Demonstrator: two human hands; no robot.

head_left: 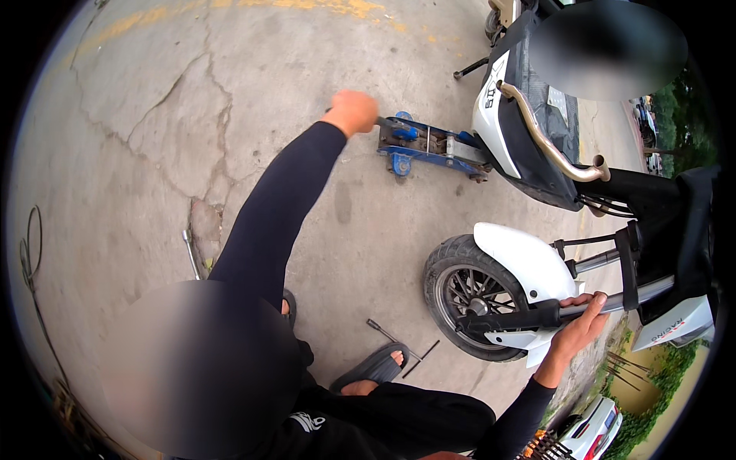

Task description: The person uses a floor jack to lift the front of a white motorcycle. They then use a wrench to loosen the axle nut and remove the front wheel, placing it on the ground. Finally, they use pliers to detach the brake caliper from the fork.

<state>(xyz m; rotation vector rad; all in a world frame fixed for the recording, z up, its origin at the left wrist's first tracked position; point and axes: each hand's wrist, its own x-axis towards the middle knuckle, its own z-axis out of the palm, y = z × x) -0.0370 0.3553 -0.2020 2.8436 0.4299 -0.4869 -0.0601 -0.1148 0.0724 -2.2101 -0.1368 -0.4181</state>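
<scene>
Head view: the scooter (529,167), right of frame, could tip if the jack (441,159), upper centre, rolled or slipped. The left hand (353,113), arm stretched upward, is fisted round the handle (389,123); the right hand (576,331) (lower right) curls round the fork (625,299).

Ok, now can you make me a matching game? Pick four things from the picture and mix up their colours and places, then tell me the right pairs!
Things:
1. Jack
2. Fender
3. Right hand
4. T-wrench

Colours and places:
A. On the fork
B. White
C. On the ground beside a sandal
D. Blue

Right pairs: 1-D, 2-B, 3-A, 4-C.
</scene>
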